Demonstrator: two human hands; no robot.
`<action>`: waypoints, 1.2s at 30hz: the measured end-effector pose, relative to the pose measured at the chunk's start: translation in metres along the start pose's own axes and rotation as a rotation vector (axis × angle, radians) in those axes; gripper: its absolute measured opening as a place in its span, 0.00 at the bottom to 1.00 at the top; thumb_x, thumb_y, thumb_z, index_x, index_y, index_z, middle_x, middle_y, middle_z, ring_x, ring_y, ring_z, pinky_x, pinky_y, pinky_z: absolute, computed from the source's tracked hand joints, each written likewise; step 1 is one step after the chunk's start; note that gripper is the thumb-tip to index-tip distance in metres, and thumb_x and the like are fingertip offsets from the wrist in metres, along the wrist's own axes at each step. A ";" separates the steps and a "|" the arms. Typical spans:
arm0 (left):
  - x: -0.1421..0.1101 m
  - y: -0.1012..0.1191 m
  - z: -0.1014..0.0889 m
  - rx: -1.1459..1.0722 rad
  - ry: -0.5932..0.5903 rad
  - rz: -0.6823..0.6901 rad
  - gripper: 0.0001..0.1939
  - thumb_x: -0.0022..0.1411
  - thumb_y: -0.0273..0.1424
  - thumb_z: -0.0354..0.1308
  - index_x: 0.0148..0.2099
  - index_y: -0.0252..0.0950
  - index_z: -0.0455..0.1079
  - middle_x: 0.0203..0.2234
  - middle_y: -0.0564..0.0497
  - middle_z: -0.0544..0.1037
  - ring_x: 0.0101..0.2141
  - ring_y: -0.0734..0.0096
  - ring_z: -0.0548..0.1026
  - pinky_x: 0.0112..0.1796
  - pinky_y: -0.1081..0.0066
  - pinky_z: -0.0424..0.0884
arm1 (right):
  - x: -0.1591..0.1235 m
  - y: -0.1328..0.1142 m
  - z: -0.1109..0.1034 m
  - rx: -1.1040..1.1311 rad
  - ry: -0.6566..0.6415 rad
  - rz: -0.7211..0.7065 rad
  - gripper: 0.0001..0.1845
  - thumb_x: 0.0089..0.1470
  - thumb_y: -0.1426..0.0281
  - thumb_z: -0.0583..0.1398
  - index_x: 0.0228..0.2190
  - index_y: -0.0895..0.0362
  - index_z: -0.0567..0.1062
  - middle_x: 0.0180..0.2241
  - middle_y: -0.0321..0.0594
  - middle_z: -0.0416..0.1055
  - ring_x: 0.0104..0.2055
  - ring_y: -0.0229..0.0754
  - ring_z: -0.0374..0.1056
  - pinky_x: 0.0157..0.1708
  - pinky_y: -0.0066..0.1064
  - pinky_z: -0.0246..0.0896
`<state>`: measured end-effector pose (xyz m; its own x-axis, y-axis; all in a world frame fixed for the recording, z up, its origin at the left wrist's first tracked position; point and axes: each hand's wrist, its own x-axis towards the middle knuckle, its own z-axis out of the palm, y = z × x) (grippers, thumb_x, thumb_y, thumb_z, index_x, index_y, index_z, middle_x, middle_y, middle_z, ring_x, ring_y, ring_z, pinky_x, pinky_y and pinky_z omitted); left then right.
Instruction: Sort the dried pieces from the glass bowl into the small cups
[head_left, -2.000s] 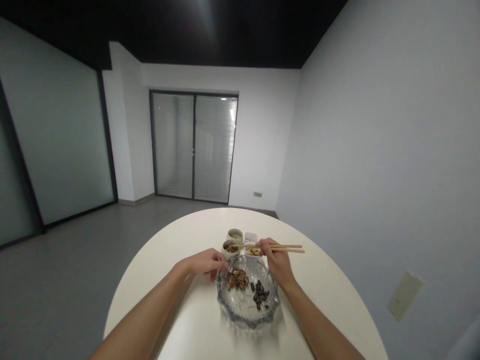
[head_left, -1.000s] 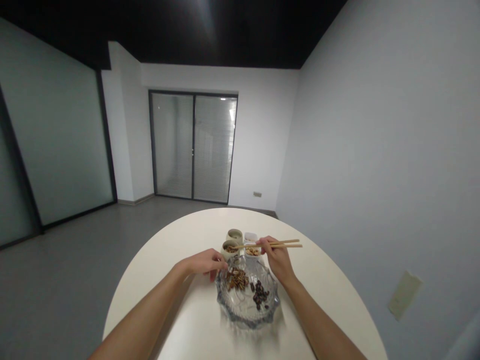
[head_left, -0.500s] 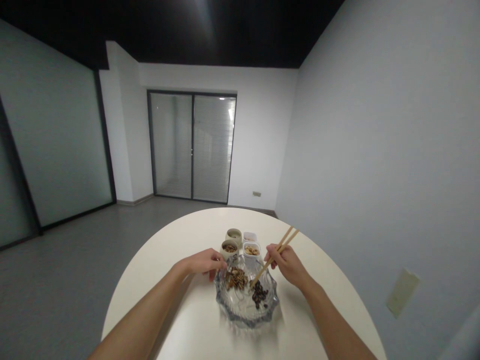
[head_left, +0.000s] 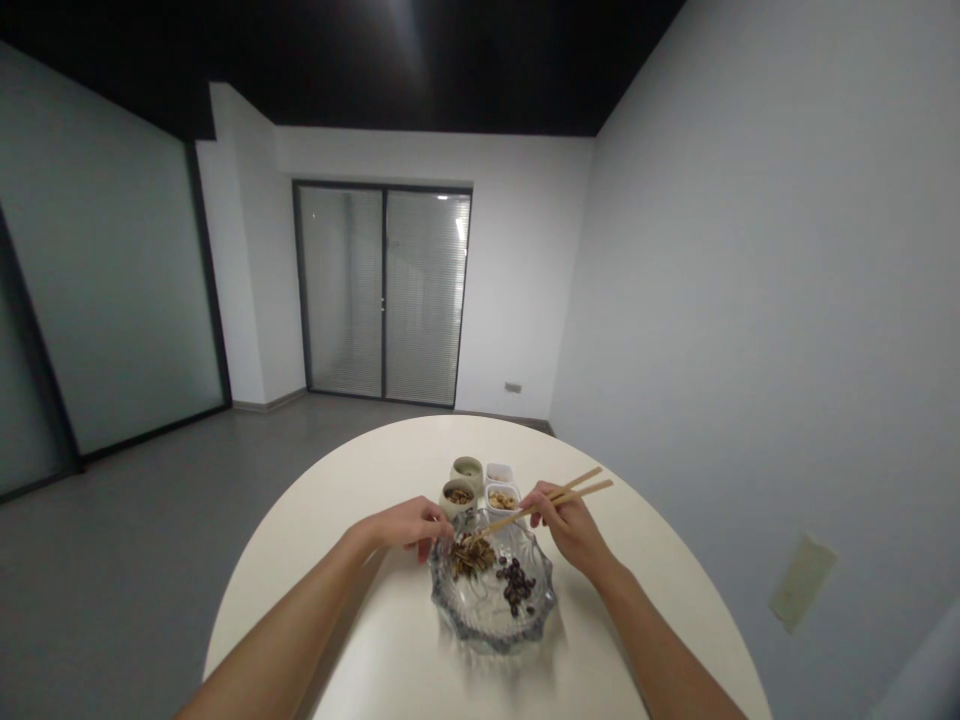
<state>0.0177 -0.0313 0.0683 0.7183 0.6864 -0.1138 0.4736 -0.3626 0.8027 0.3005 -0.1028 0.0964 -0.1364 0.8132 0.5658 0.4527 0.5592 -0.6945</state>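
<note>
My right hand [head_left: 568,528] grips a pair of wooden chopsticks [head_left: 525,509], their tips reaching down to a brown heap of food [head_left: 472,557] inside a cut-glass bowl [head_left: 491,625]. My left hand [head_left: 409,524] lies beside the bowl's upper left rim, its fingers curled and touching the glass or very close to it. Dark pieces of food [head_left: 515,586] lie separately in the bowl, to the right of the brown heap. Nothing shows held in my left hand.
Two small ceramic cups [head_left: 459,496] and two white square dishes [head_left: 502,498] stand just beyond the bowl, some holding food. All of this is on a round white table [head_left: 360,480], with a grey floor below its edge.
My right hand has swung the chopsticks from a steep angle above the dark pieces to a flatter one, tips now at the brown heap. My left hand has stayed put.
</note>
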 end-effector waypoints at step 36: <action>0.002 -0.005 0.000 -0.007 -0.005 0.026 0.21 0.59 0.48 0.54 0.34 0.33 0.73 0.17 0.55 0.70 0.18 0.74 0.67 0.19 0.75 0.55 | 0.000 0.001 0.003 -0.007 0.054 0.020 0.23 0.63 0.55 0.54 0.27 0.55 0.80 0.18 0.35 0.70 0.24 0.41 0.68 0.29 0.29 0.61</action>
<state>0.0171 -0.0283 0.0642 0.7329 0.6735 -0.0963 0.4516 -0.3757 0.8093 0.2987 -0.1016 0.0942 -0.0798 0.8142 0.5751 0.4612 0.5416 -0.7028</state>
